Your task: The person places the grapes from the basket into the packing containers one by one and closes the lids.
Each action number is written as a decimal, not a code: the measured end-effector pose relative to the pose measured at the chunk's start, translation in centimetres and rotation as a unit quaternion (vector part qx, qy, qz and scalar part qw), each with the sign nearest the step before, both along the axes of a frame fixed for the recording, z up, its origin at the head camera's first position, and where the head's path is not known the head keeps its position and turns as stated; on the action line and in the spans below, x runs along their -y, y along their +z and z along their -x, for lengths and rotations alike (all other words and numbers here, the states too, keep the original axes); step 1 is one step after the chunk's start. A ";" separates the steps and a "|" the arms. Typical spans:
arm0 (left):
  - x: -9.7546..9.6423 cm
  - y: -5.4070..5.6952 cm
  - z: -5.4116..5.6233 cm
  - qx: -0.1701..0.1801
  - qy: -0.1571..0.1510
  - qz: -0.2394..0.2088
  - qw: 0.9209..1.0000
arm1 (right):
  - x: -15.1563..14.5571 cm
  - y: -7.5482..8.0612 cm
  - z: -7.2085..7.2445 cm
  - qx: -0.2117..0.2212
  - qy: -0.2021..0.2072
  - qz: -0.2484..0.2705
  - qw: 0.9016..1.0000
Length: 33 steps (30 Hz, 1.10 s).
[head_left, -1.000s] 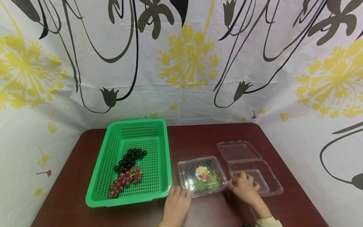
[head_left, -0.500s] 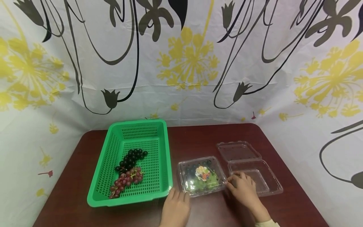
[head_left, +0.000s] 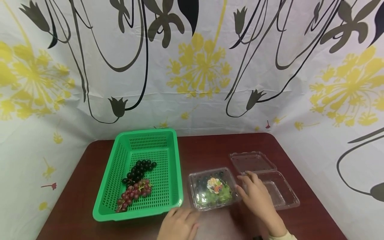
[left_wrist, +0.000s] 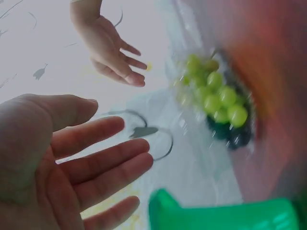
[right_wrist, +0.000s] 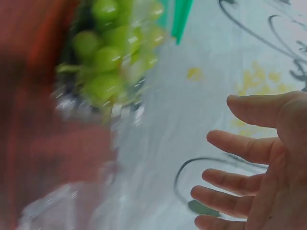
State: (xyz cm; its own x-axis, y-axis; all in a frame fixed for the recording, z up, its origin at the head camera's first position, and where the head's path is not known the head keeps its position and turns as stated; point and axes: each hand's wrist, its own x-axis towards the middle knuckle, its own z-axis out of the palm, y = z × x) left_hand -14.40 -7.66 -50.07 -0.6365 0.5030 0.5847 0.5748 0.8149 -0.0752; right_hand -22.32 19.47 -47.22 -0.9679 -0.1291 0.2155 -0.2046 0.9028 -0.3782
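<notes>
A closed clear plastic clamshell box (head_left: 204,195) with a fruit sticker (head_left: 214,185) on its lid sits mid-table in the head view. Green grapes (left_wrist: 218,93) and dark grapes (left_wrist: 240,136) show through its wall in the left wrist view. My left hand (head_left: 179,224) hovers near the box's front left corner, fingers extended and holding nothing. On the box's other side is my right hand (head_left: 258,199), its fingers spread close to the right edge. Both palms appear bare in the wrist views.
A green plastic basket (head_left: 179,166) stands left, holding a bunch of black grapes (head_left: 138,170) and a bunch of red grapes (head_left: 134,195). To the right lies a second clear clamshell (head_left: 288,190), lid flipped back. A patterned cloth (head_left: 186,113) hangs behind the dark red table (head_left: 204,146).
Both hands have come off the closed clamshell's front corners. The left hand drew back toward the near edge, and the right hand's fingers rose and spread. The box stays in place.
</notes>
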 end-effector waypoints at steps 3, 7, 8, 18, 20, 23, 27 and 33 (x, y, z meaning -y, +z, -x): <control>1.1 0.7 0.0 -0.036 -0.002 -0.033 0.999 | 1.3 1.1 0.2 -0.014 0.010 0.009 1.000; 2.4 2.1 0.0 -0.051 0.011 -0.068 0.996 | 3.0 2.4 0.7 -0.043 0.032 0.016 0.998; 2.7 2.4 -0.1 -0.051 0.017 -0.077 0.996 | 3.4 2.6 0.8 -0.052 0.040 0.014 0.998; 6.3 3.9 -0.5 -0.022 0.098 -0.153 0.983 | 9.3 4.1 1.1 -0.138 0.119 -0.007 0.983; 7.0 4.0 -0.7 -0.016 0.116 -0.167 0.979 | 10.7 4.4 0.9 -0.142 0.139 -0.010 0.980; 8.0 4.1 -1.0 -0.011 0.138 -0.189 0.972 | 12.7 5.0 0.5 -0.142 0.166 -0.023 0.976; 9.6 4.1 -1.3 -0.008 0.177 -0.219 0.959 | 14.7 6.3 0.2 -0.137 0.191 -0.048 0.971; 12.5 4.3 -2.0 0.032 0.272 -0.262 0.925 | 17.1 8.0 0.3 -0.120 0.210 -0.093 0.966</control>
